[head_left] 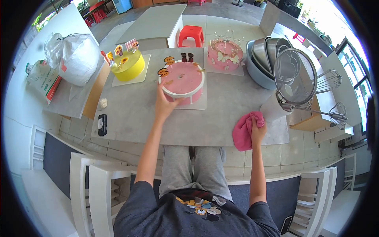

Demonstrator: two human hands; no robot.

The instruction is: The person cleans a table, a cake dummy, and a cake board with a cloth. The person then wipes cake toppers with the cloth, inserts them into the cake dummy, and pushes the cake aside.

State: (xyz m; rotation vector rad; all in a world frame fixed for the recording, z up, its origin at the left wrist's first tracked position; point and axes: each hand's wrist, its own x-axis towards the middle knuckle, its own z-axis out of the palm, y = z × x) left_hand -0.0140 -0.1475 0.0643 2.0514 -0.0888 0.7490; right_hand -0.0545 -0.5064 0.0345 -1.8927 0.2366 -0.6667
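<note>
My left hand (166, 103) is at the lower left side of a pink cake (182, 81) with a white rim, its fingers spread against the side. Dollar-sign toppers and two dark toppers stand along the back and left of this cake, which sits on a square white board (200, 105). In my right hand (258, 130) is a bunched pink cloth (242, 134) at the table's front right edge. A yellow cake (129, 66) with toppers stands at the back left. Behind to the right is another pink cake (225, 57) with butterflies and beads.
Steel bowls (260, 59) inside a blue-grey basin and a white container (273, 108) with whisks and a sieve (295, 73) stand on the table's (130, 118) right. A black item (102, 125) lies at the left edge. Plastic bags (79, 59) sit further left.
</note>
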